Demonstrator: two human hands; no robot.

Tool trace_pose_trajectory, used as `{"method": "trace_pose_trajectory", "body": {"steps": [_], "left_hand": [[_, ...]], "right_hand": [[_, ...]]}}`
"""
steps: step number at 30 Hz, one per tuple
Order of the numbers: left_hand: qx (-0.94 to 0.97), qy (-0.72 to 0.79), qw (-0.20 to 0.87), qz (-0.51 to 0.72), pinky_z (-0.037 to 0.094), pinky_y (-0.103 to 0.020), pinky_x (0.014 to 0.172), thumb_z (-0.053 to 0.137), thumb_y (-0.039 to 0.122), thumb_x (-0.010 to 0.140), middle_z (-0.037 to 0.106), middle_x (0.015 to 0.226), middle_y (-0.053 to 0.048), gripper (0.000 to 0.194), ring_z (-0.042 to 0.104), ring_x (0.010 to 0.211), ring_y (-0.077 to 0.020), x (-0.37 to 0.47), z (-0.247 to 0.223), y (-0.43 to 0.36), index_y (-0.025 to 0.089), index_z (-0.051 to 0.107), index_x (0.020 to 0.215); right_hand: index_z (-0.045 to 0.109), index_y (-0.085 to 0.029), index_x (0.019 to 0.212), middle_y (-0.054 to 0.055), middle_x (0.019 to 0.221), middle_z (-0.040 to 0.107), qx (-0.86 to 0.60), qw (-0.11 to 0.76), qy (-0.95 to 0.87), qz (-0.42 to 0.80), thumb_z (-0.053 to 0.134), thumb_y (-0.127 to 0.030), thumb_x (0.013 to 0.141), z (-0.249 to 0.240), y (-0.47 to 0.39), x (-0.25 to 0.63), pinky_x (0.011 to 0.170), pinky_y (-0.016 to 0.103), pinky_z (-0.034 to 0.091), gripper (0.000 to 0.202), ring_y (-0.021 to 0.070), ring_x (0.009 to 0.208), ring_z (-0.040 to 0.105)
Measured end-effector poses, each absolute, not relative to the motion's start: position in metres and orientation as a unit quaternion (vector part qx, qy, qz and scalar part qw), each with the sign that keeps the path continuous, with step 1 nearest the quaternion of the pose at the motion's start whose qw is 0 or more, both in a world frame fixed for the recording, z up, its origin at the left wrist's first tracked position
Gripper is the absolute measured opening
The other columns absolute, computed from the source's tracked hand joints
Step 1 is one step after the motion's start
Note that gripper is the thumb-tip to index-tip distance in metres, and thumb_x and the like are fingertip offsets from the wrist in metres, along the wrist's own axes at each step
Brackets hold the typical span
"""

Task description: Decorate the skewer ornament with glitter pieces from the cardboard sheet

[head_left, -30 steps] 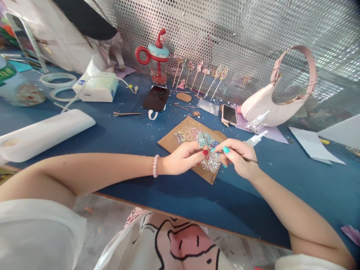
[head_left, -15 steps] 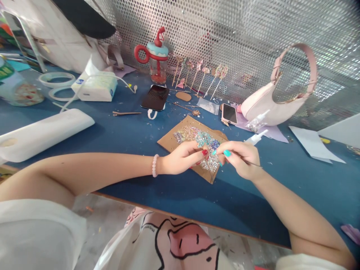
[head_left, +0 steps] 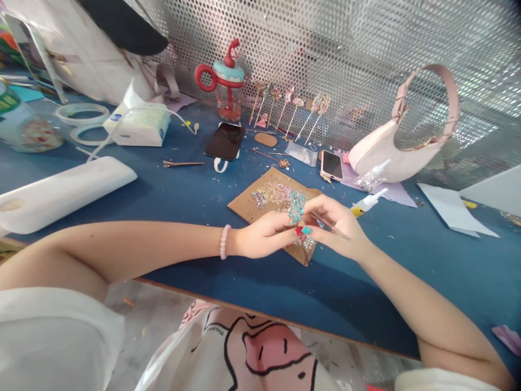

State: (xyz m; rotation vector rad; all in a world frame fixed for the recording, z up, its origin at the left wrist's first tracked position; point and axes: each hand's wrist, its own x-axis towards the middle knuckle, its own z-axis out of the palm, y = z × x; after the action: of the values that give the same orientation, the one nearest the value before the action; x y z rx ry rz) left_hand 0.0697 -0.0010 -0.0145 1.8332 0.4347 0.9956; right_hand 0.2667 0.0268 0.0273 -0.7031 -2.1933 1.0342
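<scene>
My left hand point(head_left: 266, 233), with a beaded bracelet at the wrist, is closed in a pinch over a piece of brown cardboard point(head_left: 248, 203). A thin stick point(head_left: 307, 256) shows below its fingertips; its upper end is hidden. Slim metal tweezers point(head_left: 328, 224) lie in my right hand point(head_left: 336, 222), which is closed around them. The right thumb and fingers meet the left fingertips, and what is between them is too small to make out. Small loose gems point(head_left: 277, 194) in pink, yellow, blue and clear tones cover much of the cardboard, partly behind my hands.
A glue bottle point(head_left: 366, 203) lies right of my right hand. Behind are two phones point(head_left: 224, 141), a red-handled cup point(head_left: 229, 81) and several decorated sticks point(head_left: 297, 111). A pink handbag point(head_left: 378, 149) stands at right; a tissue pack point(head_left: 140, 127) and white lamp-like device point(head_left: 69, 193) are left.
My right hand has moved left and turned, bringing its thumb against the left fingertips. The tweezers have swung back into the right palm. The glue bottle is less covered.
</scene>
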Motion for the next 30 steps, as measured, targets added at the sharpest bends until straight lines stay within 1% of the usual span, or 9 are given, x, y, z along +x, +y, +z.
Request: {"method": "trace_pose_trajectory", "body": {"steps": [3, 6, 11, 16, 20, 22, 24, 27, 30], "left_hand": [[0.777, 0.174, 0.461, 0.392, 0.038, -0.022, 0.051, 0.04, 0.039, 0.098, 0.045, 0.06, 0.003, 0.034, 0.04, 0.052, -0.0097, 0.069, -0.012, -0.002, 0.019, 0.045, 0.072], [0.797, 0.169, 0.44, 0.379, 0.04, -0.022, 0.054, 0.04, 0.034, 0.097, 0.049, 0.064, 0.002, 0.029, 0.042, 0.055, -0.0102, 0.068, -0.01, -0.003, 0.018, 0.046, 0.074], [0.813, 0.156, 0.415, 0.378, 0.044, -0.025, 0.063, 0.04, 0.024, 0.095, 0.053, 0.069, -0.001, 0.022, 0.048, 0.062, -0.012, 0.068, -0.011, -0.001, 0.017, 0.05, 0.077], [0.819, 0.146, 0.406, 0.379, 0.044, -0.023, 0.064, 0.04, 0.02, 0.095, 0.054, 0.069, 0.0, 0.02, 0.048, 0.062, -0.0114, 0.068, -0.011, -0.002, 0.016, 0.052, 0.08], [0.822, 0.154, 0.403, 0.373, 0.045, -0.026, 0.067, 0.04, 0.023, 0.095, 0.057, 0.071, -0.003, 0.022, 0.051, 0.065, -0.0133, 0.068, -0.012, -0.001, 0.015, 0.054, 0.081], [0.821, 0.158, 0.405, 0.37, 0.045, -0.027, 0.067, 0.04, 0.024, 0.095, 0.057, 0.071, -0.003, 0.023, 0.051, 0.065, -0.014, 0.067, -0.012, -0.001, 0.015, 0.054, 0.08], [0.819, 0.163, 0.409, 0.368, 0.045, -0.027, 0.066, 0.039, 0.025, 0.095, 0.056, 0.071, -0.003, 0.023, 0.05, 0.065, -0.0139, 0.067, -0.012, -0.001, 0.015, 0.053, 0.079], [0.812, 0.171, 0.421, 0.366, 0.043, -0.027, 0.066, 0.039, 0.025, 0.094, 0.054, 0.07, -0.001, 0.022, 0.048, 0.065, -0.0132, 0.068, -0.011, -0.001, 0.017, 0.051, 0.078], [0.8, 0.177, 0.443, 0.363, 0.042, -0.025, 0.063, 0.04, 0.026, 0.094, 0.052, 0.067, 0.0, 0.023, 0.046, 0.061, -0.012, 0.068, -0.01, -0.002, 0.017, 0.05, 0.076]], "right_hand": [[0.062, -0.02, 0.091, 0.001, 0.08, 0.06, -0.287, 0.309, -0.812, 0.404, 0.064, -0.036, 0.086, 0.027, 0.03, 0.264, 0.062, 0.023, 0.047, 0.017, 0.0114, 0.068, 0.058], [0.061, -0.02, 0.085, -0.001, 0.074, 0.058, -0.316, 0.332, -0.792, 0.404, 0.058, -0.037, 0.09, 0.026, 0.033, 0.263, 0.057, 0.022, 0.043, 0.018, 0.0098, 0.062, 0.054], [0.065, -0.02, 0.078, -0.001, 0.068, 0.057, -0.318, 0.333, -0.788, 0.409, 0.059, -0.041, 0.089, 0.024, 0.033, 0.266, 0.056, 0.023, 0.04, 0.024, 0.0101, 0.061, 0.051], [0.065, -0.02, 0.069, -0.002, 0.062, 0.055, -0.311, 0.343, -0.782, 0.417, 0.058, -0.044, 0.09, 0.018, 0.038, 0.269, 0.053, 0.023, 0.037, 0.032, 0.0095, 0.058, 0.048], [0.069, -0.023, 0.085, 0.0, 0.078, 0.064, -0.311, 0.36, -0.775, 0.417, 0.064, -0.039, 0.086, 0.011, 0.045, 0.269, 0.062, 0.024, 0.045, 0.017, 0.0111, 0.068, 0.057], [0.069, -0.024, 0.092, 0.001, 0.088, 0.067, -0.306, 0.361, -0.776, 0.416, 0.067, -0.037, 0.084, 0.01, 0.046, 0.269, 0.07, 0.026, 0.048, 0.016, 0.0127, 0.077, 0.06], [0.069, -0.024, 0.092, 0.001, 0.09, 0.067, -0.302, 0.355, -0.781, 0.415, 0.067, -0.038, 0.083, 0.009, 0.046, 0.269, 0.072, 0.027, 0.049, 0.017, 0.0137, 0.079, 0.061], [0.068, -0.021, 0.084, 0.001, 0.079, 0.064, -0.307, 0.343, -0.787, 0.411, 0.064, -0.041, 0.086, 0.011, 0.045, 0.269, 0.065, 0.026, 0.047, 0.02, 0.0126, 0.07, 0.057], [0.061, -0.019, 0.07, -0.001, 0.066, 0.056, -0.313, 0.333, -0.792, 0.404, 0.055, -0.044, 0.092, 0.013, 0.043, 0.268, 0.058, 0.024, 0.041, 0.034, 0.0108, 0.061, 0.05]]}}
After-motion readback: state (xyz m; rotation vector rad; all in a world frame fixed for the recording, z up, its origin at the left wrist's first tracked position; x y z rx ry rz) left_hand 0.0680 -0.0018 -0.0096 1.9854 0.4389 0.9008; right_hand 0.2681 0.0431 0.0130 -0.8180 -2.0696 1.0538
